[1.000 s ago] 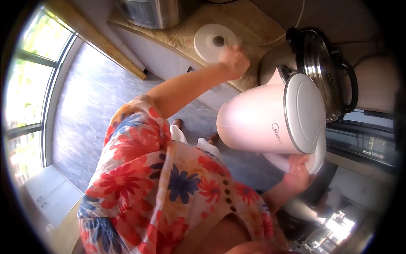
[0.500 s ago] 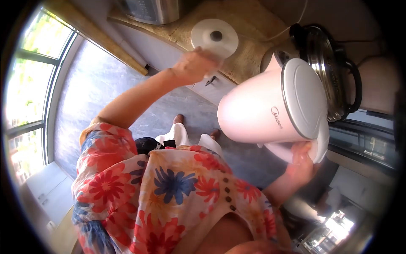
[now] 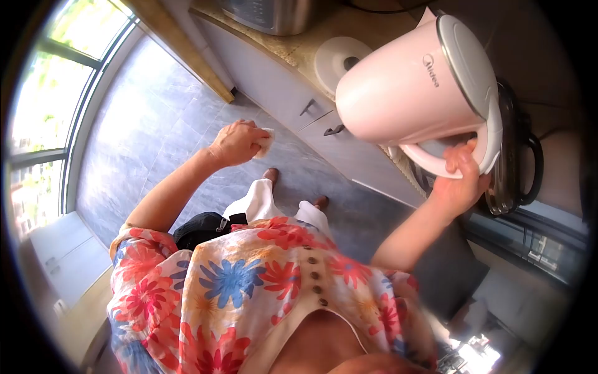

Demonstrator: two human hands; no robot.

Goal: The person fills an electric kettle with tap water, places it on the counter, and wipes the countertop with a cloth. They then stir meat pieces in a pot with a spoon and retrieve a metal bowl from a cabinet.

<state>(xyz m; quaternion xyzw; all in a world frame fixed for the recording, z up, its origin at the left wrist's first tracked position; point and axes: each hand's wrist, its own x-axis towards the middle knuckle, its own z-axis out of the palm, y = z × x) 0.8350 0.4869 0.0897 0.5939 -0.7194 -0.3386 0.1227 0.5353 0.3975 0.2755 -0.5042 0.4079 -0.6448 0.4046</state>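
My right hand (image 3: 462, 177) is closed around the handle of a pink Midea electric kettle (image 3: 398, 87), which is tilted on its side in the air with its white lid (image 3: 470, 62) to the right. The kettle hangs above the counter edge and partly covers its round white power base (image 3: 330, 61), which has a black centre. Out over the floor, my left hand (image 3: 235, 143) is closed on a crumpled whitish cloth (image 3: 266, 143). Its exact kind is hard to make out.
A stone-look counter (image 3: 274, 53) runs along the top, with a steel appliance (image 3: 271, 14) at its edge. Under it are grey cabinet doors with a dark handle (image 3: 334, 130). A glass-lidded pot with black handles (image 3: 514, 181) stands at right. Windows (image 3: 62, 81) line the left.
My left hand has drawn back from near the kettle base, down and to the left, and the cloth now shows in it. My right hand has raised the kettle toward the counter.
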